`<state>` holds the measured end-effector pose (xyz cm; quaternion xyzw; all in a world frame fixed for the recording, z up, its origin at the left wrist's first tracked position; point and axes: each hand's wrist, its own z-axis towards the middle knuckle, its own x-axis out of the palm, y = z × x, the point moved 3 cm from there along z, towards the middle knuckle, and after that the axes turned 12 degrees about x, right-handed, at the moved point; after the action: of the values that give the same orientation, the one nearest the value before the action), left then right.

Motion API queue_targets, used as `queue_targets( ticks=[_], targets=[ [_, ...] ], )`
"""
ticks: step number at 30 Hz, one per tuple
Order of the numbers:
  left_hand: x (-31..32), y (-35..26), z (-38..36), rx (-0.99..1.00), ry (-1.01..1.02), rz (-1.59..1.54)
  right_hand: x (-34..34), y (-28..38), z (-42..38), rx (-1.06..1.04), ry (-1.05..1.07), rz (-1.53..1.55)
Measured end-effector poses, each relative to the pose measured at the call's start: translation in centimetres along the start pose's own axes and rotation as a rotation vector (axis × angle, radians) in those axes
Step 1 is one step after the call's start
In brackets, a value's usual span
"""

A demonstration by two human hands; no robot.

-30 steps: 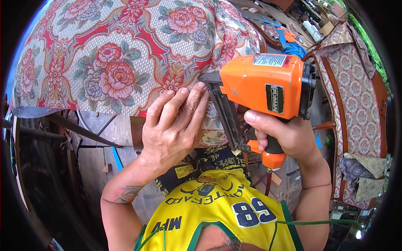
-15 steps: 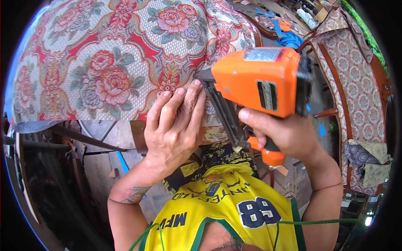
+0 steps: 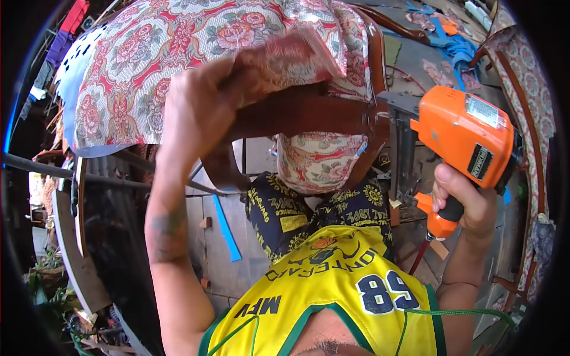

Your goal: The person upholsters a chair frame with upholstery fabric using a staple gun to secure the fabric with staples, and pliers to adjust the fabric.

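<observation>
My right hand (image 3: 466, 199) is wrapped round the black handle of an orange pneumatic staple gun (image 3: 460, 121). Its nose points left, close to the right end of a dark wooden chair rail (image 3: 303, 115). Floral upholstery fabric (image 3: 133, 71) in red, cream and pink covers the chair in front of me. My left hand (image 3: 199, 110), smeared by motion, grips the fabric's near edge and holds a turned-back flap (image 3: 291, 62) above the rail. Its fingers are partly hidden behind that flap.
Below the rail a smaller floral-covered part (image 3: 317, 163) sits near my knees. Another upholstered chair (image 3: 537, 118) stands at the right. Blue strips (image 3: 457, 50) and a blue piece (image 3: 225, 228) lie on the floor. A red hose (image 3: 420, 255) hangs from the staple gun.
My left hand has gone from lying on the fabric to lifting its edge, which uncovers the wooden rail. The staple gun has moved right and slightly down, away from the fabric.
</observation>
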<state>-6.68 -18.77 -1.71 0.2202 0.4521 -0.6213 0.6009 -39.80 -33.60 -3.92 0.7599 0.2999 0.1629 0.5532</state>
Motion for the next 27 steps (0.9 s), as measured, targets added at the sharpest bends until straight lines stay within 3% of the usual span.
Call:
queue_targets(
  ticks=[2, 4, 7, 13, 15, 17, 21, 23, 27],
  targets=[
    [-0.5, 1.2, 2.1, -0.053, 0.047, -0.078, -1.1, -0.8, -0.1, 0.052, 0.037, 0.111],
    [0.0, 2.5, 3.0, -0.092, 0.133, -0.353, -2.0, -1.8, -0.1, 0.028, 0.037, 0.112],
    [0.3, 2.6, 2.9, -0.157, 0.111, -0.424, -3.1, -2.9, 0.0, 0.004, 0.055, 0.095],
    [-1.0, -0.7, -0.9, -0.119, 0.058, -0.045, -3.4, -3.9, 0.1, -0.023, 0.043, 0.169],
    [-0.9, -1.1, -2.8, 0.375, -0.06, 0.237, -2.9, -3.6, -0.1, -0.042, 0.054, 0.183],
    [-0.3, -1.7, -4.5, 0.384, -0.018, 0.426, -2.0, -2.9, -0.3, -0.064, 0.051, 0.197],
    [1.5, -0.9, -6.5, 0.486, -0.037, 0.459, 0.2, -1.0, -0.7, -0.071, 0.092, 0.105],
    [2.1, -0.9, -6.7, 0.501, -0.073, 0.433, 2.0, -0.3, -1.1, 0.08, 0.075, 0.164],
    [2.6, -0.8, -6.9, 0.49, -0.106, 0.403, 6.0, 0.9, -0.9, 0.061, 0.077, 0.044]
  ],
)
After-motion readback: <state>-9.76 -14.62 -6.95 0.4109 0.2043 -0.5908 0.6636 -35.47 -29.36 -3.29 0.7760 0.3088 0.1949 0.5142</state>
